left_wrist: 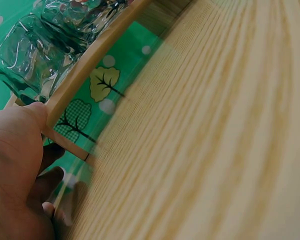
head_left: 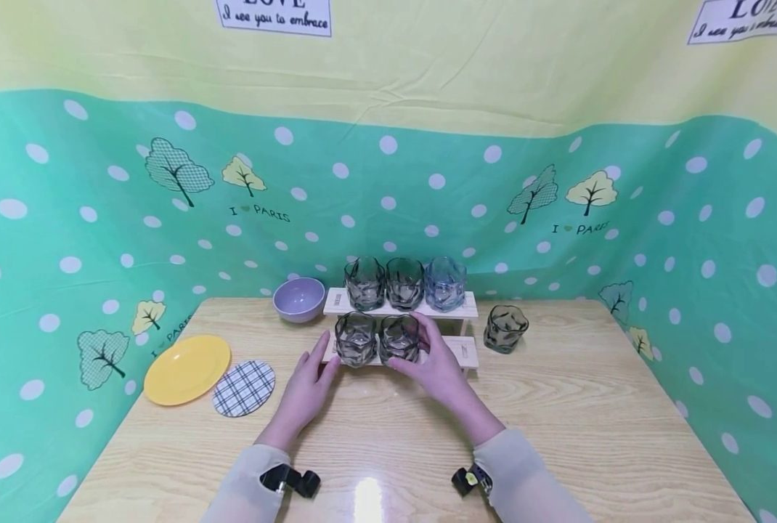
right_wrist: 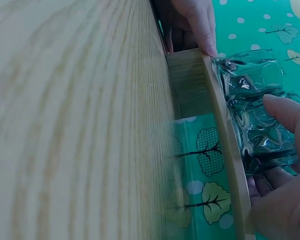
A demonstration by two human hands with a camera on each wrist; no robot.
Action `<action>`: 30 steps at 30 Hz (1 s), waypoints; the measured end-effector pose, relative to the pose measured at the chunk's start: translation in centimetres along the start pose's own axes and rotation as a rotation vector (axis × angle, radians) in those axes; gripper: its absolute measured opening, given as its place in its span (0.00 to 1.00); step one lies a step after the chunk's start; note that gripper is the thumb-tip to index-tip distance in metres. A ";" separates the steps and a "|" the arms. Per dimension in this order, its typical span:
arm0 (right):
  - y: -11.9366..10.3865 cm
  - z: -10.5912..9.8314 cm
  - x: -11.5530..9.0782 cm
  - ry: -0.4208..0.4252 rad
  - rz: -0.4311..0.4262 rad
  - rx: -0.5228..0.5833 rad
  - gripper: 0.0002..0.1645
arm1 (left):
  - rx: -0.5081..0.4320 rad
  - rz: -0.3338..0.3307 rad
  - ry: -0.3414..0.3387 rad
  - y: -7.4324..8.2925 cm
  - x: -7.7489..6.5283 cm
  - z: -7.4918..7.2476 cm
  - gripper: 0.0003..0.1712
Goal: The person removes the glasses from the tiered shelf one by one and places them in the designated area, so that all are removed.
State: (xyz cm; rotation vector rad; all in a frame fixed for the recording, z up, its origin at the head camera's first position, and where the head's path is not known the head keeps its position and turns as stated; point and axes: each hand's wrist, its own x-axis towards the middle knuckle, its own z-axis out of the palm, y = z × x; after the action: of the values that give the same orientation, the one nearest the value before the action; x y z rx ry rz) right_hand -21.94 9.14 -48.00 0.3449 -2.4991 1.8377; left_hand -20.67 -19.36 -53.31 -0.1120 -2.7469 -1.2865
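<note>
One bench [head_left: 578,414] is carrying a two-tier wooden rack [head_left: 465,354]. Left hand [head_left: 305,388] is holding the rack's left end, fingers and thumb clamped there; right hand [head_left: 442,369] is gripping a grey glass [head_left: 399,341], fingers clamped round it. Glass is sitting on the lower tier, right of a matching glass [head_left: 356,340].

Dotted green cloth walls [head_left: 388,174], wood-grain table [head_left: 591,407]

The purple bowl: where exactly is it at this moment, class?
In the head view, the purple bowl sits left of centre near the back of the table, just left of the upper wooden shelf and beyond the left hand.
</note>
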 end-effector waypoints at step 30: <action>-1.3 -1.3 -1.0 0.057 0.035 0.068 0.64 | 0.000 -0.009 -0.015 0.0 0.1 0.0 0.41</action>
State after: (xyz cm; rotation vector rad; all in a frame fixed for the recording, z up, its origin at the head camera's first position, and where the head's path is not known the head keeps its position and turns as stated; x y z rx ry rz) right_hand -20.83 10.14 -46.57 0.2483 -2.4254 1.9203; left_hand -20.79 -19.41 -53.28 -0.1094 -2.7632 -1.2933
